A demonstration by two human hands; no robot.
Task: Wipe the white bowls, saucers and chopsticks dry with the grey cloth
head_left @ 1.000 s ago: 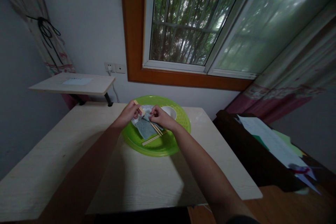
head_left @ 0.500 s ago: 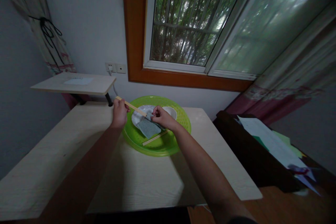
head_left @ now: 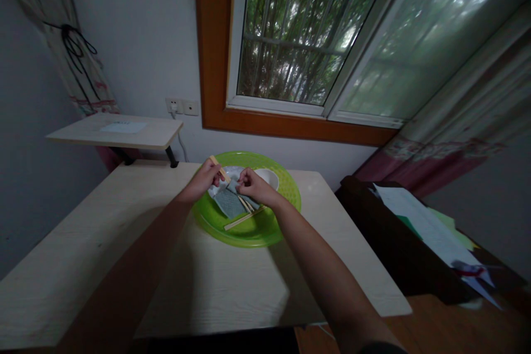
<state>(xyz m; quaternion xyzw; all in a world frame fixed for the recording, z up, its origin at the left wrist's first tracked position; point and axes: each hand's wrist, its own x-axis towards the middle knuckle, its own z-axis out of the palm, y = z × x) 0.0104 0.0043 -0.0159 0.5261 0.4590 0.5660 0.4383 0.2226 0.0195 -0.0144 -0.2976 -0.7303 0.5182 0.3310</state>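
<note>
My left hand (head_left: 204,179) is closed on a pair of light wooden chopsticks (head_left: 219,168), which slant down to the right. A grey-green cloth (head_left: 229,203) is pinched in my right hand (head_left: 251,183) and wraps round the chopsticks, whose thin ends (head_left: 248,206) come out below it. Under my hands is a round, bright green tray (head_left: 249,240). On it a pale patterned plate (head_left: 233,171) sits partly behind the cloth, with a white bowl (head_left: 269,178) to its right. Another light chopstick or pair (head_left: 243,219) lies across the tray's front.
The tray stands on a pale wooden table (head_left: 232,282). A raised shelf (head_left: 120,131) with a paper slip is at the back left. Behind the table are a wall socket (head_left: 181,107) and a window. Papers (head_left: 418,221) lie on dark furniture at the right.
My left hand has moved right, towards my right hand. The chopsticks have slid through the cloth, and their thin ends now show below it. My right hand has barely moved.
</note>
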